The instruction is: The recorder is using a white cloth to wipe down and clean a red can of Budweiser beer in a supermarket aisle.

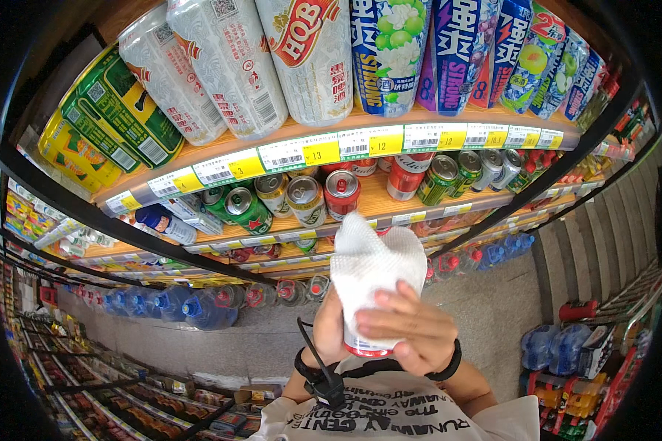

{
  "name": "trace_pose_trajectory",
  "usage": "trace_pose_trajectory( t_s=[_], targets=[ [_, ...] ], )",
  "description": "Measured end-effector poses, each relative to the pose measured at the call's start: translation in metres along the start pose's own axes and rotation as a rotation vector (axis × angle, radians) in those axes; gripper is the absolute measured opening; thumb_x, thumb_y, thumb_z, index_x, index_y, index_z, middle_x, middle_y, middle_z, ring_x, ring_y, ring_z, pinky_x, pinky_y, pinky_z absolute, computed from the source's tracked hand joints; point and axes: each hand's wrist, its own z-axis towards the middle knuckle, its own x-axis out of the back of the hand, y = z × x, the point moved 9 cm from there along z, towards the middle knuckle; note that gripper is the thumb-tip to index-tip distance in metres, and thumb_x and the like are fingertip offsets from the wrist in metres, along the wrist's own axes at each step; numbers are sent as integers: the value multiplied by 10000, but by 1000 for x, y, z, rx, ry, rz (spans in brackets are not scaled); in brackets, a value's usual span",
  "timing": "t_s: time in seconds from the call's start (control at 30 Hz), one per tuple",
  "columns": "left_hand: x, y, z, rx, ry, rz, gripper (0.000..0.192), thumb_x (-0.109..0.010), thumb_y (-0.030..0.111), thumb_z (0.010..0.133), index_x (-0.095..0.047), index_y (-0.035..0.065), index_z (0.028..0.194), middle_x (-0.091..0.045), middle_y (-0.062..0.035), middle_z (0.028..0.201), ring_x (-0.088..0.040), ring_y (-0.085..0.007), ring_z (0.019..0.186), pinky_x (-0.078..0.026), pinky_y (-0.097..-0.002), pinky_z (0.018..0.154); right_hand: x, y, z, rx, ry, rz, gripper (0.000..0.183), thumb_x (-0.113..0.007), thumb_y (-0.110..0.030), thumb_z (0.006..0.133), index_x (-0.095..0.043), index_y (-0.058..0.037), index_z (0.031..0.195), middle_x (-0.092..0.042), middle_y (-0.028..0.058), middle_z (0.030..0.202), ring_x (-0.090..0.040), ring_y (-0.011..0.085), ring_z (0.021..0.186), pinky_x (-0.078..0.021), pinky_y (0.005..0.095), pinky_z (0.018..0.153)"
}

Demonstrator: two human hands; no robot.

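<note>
A drink can [364, 347] with a red rim and white side is held in front of my chest, mostly covered by a white textured cloth [378, 262]. My left hand [329, 325] grips the can from its left side, its fingers largely hidden behind the cloth and can. With fingers spread, my right hand [408, 328] presses the cloth against the can's right side. Just beyond the cloth, a red beer can [342, 194] stands at the front of the wooden shelf, beside a white and gold can [306, 199].
Large beer cans [311, 66] and tall drink packs line the upper shelf, above its price-label strip [331, 151]. Big water bottles [179, 306] stand on the floor below. A black shelf upright [474, 220] slants at the right, and a cart with bottles [568, 344] stands lower right.
</note>
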Motion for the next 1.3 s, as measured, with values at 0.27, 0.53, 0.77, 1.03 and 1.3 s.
trace_pose_trajectory(
  t_s=[0.27,0.53,0.77,1.03,1.3],
  targets=[
    [7,0,4,53,-14,-153,553,-302,418,963,-364,9,1330,-487,-154,1281,-521,-262,1123,-399,-387,975,-5,4,-19,7,-49,166,325,-409,-81,855,-677,2,1018,-644,120,1083,-545,265,1139,-349,430,1025],
    [-1,0,7,-17,163,8,556,-231,466,970,-389,61,1318,-496,-124,1271,-516,-248,1135,-399,-388,978,10,18,11,-156,178,-11,324,-394,-73,872,-663,21,1028,-616,157,1123,-520,311,1163,-324,465,1027],
    [0,0,0,75,-71,-306,481,-337,339,962,-391,9,1308,-506,-145,1258,-519,-253,1132,-385,-366,996,-11,-1,-16,-7,-55,108,324,-409,-51,835,-682,-5,1003,-638,110,1101,-536,265,1150,-332,424,1037],
    [-7,2,7,-11,129,78,560,-269,437,958,-357,28,1331,-479,-147,1285,-504,-250,1152,-396,-384,981,17,25,2,-134,127,68,347,-372,-99,892,-669,30,1016,-625,156,1107,-503,311,1184,-317,462,1031],
    [-3,1,6,15,98,39,554,-362,400,942,-295,22,1341,-473,-155,1266,-528,-234,1107,-441,-359,924,26,30,6,-121,198,77,374,-352,-124,909,-650,93,971,-633,203,1056,-550,359,1112,-330,485,1011]
  ],
)
